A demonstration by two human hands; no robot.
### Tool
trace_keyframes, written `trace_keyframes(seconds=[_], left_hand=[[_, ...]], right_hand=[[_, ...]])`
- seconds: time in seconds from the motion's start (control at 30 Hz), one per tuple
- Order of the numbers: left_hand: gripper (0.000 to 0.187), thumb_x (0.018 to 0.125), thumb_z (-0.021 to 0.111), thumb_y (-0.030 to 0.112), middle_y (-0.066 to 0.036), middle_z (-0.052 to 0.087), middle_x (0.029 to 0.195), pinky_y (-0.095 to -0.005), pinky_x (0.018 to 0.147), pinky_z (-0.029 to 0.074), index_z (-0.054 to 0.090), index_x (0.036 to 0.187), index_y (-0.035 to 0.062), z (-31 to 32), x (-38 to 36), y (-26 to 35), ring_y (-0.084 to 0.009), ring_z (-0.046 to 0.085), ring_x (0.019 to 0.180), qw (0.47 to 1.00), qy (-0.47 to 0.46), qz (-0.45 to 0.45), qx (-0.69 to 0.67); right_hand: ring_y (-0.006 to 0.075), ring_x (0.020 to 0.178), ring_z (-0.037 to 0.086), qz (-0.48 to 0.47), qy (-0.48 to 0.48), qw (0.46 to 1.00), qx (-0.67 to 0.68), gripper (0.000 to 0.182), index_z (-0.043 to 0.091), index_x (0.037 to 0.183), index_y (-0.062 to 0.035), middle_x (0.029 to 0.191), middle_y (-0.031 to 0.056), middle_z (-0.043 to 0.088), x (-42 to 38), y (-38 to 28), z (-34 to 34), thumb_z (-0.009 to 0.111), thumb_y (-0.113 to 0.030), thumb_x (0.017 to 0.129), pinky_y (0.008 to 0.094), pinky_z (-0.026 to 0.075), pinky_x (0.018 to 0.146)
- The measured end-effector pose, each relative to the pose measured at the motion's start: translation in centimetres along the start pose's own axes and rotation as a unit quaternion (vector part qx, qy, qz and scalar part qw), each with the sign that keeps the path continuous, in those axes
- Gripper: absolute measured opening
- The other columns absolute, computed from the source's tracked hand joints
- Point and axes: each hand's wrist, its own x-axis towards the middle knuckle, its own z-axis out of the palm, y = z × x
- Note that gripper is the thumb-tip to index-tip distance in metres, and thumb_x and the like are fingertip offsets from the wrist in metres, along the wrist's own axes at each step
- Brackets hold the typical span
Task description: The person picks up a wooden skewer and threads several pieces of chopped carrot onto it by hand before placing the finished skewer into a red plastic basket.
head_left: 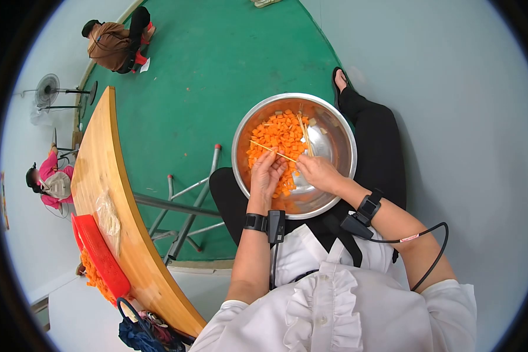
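Observation:
A large steel bowl (341, 202) rests on my lap, with many small orange carrot cubes (283, 130) inside. Over the cubes, a thin wooden skewer (259, 144) slants between my hands. My right hand (320, 173) is closed on its lower right end. My left hand (265, 175), palm turned up, has its fingertips pinched around the middle of the stick. More wooden skewers (304, 134) lean together inside the bowl on its right side. A few pale cubes (312, 122) lie near them against the bare steel.
Left of me stands a wooden table (102, 158) with a plastic bag of skewers (108, 220) and a red basket (102, 255) beside orange pieces. Metal stool legs (188, 217) stand near my knee. Two people (108, 47) sit farther off, near a fan (48, 90).

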Motion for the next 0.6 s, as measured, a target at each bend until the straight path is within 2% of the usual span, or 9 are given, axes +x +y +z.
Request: trace_keyframes(seconds=[0.27,0.37,0.47,0.57,0.6], left_hand=[[0.015,0.086,0.055,0.014,-0.008,0.063,0.093,-0.0311,0.074,0.051,0.059,0.098,0.0054,-0.4,-0.2,-0.4,-0.0153,0.06,0.08,0.999,-0.021,-0.009,0.029],[0.015,0.087,0.054,0.015,-0.007,0.062,0.093,-0.0364,0.077,0.051,0.059,0.096,0.0055,0.4,-0.7,-0.3,-0.0167,0.059,0.083,0.999,0.002,-0.03,0.018],[0.011,0.086,0.056,0.014,-0.006,0.062,0.092,-0.0345,0.074,0.051,0.059,0.091,0.006,1.3,-1.1,0.1,-0.0147,0.06,0.083,0.998,0.017,-0.048,0.026],[0.008,0.085,0.056,0.014,-0.005,0.061,0.088,-0.0342,0.073,0.051,0.059,0.087,0.0066,1.9,-1.4,-1.9,-0.0143,0.059,0.081,0.995,-0.048,-0.082,0.008],[0.007,0.085,0.055,0.013,-0.004,0.061,0.084,-0.0334,0.072,0.051,0.058,0.083,0.0073,2.2,-1.4,-2.4,-0.0133,0.059,0.079,0.997,-0.016,-0.068,0.018]], right_hand=[[0.0398,0.067,0.055,-0.002,-0.01,1.0,0.019,0.019,0.05,0.077,-0.002,0.068,0.0219,0.056,-0.1,-0.7,-0.4,0.045,-0.018,0.085,0.048,0.04,0.059],[0.0394,0.067,0.055,-0.011,0.009,0.999,0.04,0.017,0.05,0.077,-0.0023,0.068,0.0213,0.056,-0.1,-0.5,-0.4,0.046,-0.017,0.084,0.0476,0.04,0.059],[0.039,0.067,0.055,-0.015,0.009,1.0,0.02,0.017,0.051,0.078,-0.0026,0.068,0.021,0.056,-0.2,-0.6,-0.6,0.045,-0.017,0.084,0.0472,0.041,0.059],[0.0385,0.068,0.056,0.0,0.01,0.999,0.036,0.017,0.053,0.08,-0.0028,0.069,0.0212,0.057,0.1,-0.9,-0.5,0.044,-0.017,0.084,0.0468,0.041,0.06],[0.0384,0.068,0.056,-0.001,0.015,0.999,0.043,0.017,0.053,0.081,-0.0028,0.07,0.0213,0.057,0.2,-0.9,-0.4,0.044,-0.017,0.084,0.0466,0.041,0.06]])
